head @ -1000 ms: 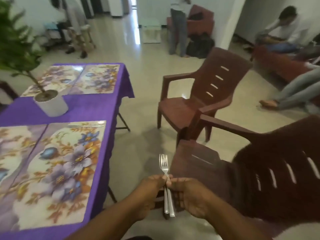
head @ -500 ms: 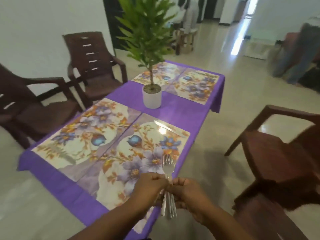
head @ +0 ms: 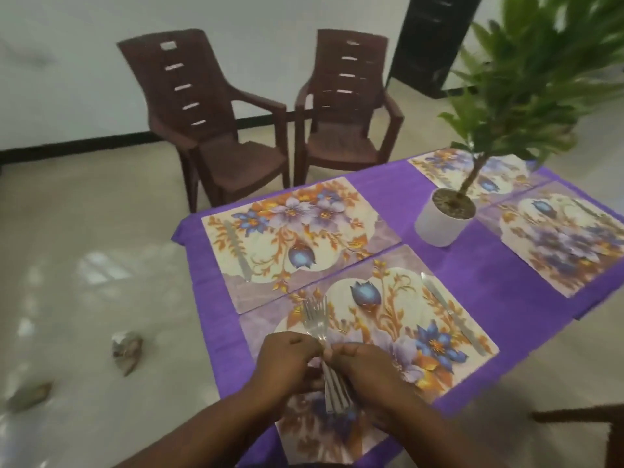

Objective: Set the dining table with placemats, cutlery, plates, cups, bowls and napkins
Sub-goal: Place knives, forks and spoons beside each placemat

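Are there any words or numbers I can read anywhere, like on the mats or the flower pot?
None. No words or numbers show anywhere.
Placemats: only flowers and leaves, no writing.
Pot: plain white, no label.
Forks, held by the left hand and right hand: any stamp is too blurred to tell.
Chairs: only slots, no sign.

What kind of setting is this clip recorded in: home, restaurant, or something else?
Most likely a home dining area. A table under a purple cloth carries floral placemats and a potted plant, with brown plastic armchairs on a tiled floor. Both hands, left and right, hold forks over the nearest mat.
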